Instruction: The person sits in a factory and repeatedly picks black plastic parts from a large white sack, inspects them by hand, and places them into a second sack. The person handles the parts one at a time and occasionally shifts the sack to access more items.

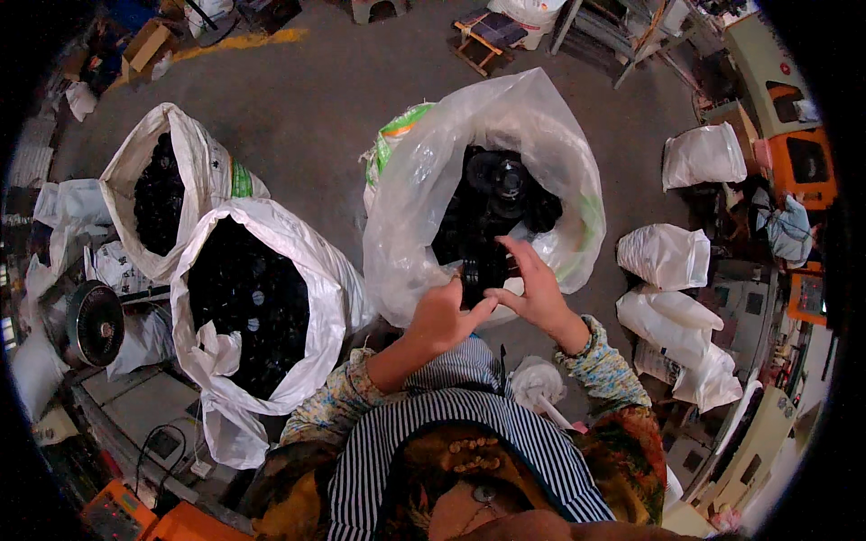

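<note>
Both my hands are over the near edge of a large sack with a clear plastic liner (397, 234). Between them is a black ribbed plastic part (483, 272), dark against the pieces behind it. My left hand (442, 316) grips its near left side, the fingers partly hidden behind it. My right hand (539, 293) curls round its right side with thumb and fingers, the two thumbs nearly meeting. Inside the liner lie more black plastic pieces (460, 207), with a round black part (507, 178) on top.
To the left stand two white woven sacks (338, 270) (212, 162) filled with small black pieces. A round fan (95, 325) is beyond them. Several white bags (663, 257) line the right side beside machines (801, 167). A small wooden stool (487, 41) stands on the far floor.
</note>
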Tool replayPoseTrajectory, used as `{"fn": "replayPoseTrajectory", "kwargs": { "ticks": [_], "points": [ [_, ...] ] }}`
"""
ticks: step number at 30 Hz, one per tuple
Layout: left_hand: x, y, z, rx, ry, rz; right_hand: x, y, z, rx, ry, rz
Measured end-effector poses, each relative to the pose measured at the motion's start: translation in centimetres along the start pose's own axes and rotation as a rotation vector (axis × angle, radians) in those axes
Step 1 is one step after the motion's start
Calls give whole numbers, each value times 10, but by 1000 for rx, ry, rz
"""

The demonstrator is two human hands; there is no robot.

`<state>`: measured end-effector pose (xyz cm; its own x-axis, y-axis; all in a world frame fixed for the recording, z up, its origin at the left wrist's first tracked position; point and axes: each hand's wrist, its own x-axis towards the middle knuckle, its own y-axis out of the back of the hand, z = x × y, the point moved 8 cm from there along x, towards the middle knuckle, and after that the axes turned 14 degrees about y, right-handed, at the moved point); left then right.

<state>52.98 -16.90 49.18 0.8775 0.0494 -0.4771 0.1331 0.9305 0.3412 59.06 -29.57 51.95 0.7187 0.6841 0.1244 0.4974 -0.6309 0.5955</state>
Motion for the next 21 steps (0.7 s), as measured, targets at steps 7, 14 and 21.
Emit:
{"fn": "replayPoseTrajectory", "kwargs": {
  "ticks": [7, 14, 21],
  "points": [
    [4, 3, -36, 17, -187, 153, -23, -23, 76, 49, -377, 63],
    [59, 29, -211, 290, 139, 600, -57, 4, 190, -74, -416, 294],
    [100, 54, -261, 338, 335, 1032, -290, 32, 318, -150, -1231, 798]
  ]
}}
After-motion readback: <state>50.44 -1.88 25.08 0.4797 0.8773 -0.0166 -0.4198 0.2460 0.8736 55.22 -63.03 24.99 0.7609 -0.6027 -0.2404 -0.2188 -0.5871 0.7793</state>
